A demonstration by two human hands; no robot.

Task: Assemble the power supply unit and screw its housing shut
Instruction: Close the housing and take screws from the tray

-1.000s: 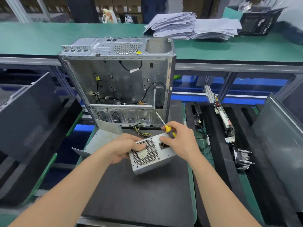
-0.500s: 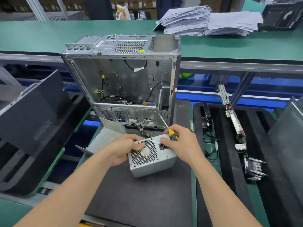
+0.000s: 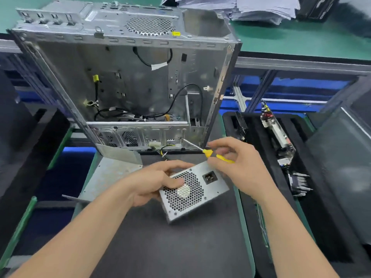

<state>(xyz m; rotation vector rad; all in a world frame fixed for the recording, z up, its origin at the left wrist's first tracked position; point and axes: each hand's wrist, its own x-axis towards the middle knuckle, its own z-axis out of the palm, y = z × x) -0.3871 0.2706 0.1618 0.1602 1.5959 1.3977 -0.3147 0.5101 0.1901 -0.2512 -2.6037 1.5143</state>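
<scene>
A silver power supply unit (image 3: 197, 192) with a round mesh fan grille and a black power socket lies on the dark foam mat (image 3: 160, 247). My left hand (image 3: 158, 180) grips its left end, thumb on the grille. My right hand (image 3: 234, 163) is just above the unit's far right corner and pinches a yellow-handled screwdriver (image 3: 208, 152). The screwdriver's thin metal shaft points up and left toward the case. Yellow and black wires (image 3: 164, 152) run out behind the unit.
An open metal computer case (image 3: 124, 77) stands upright right behind the mat. A loose grey metal panel (image 3: 108, 173) lies at the left. Black foam trays with circuit boards (image 3: 279, 137) sit at the right. Paper stacks (image 3: 251, 7) lie on the green bench.
My right hand has lifted off the unit's top with the screwdriver, uncovering the power socket. The view has moved closer to the case and the unit.
</scene>
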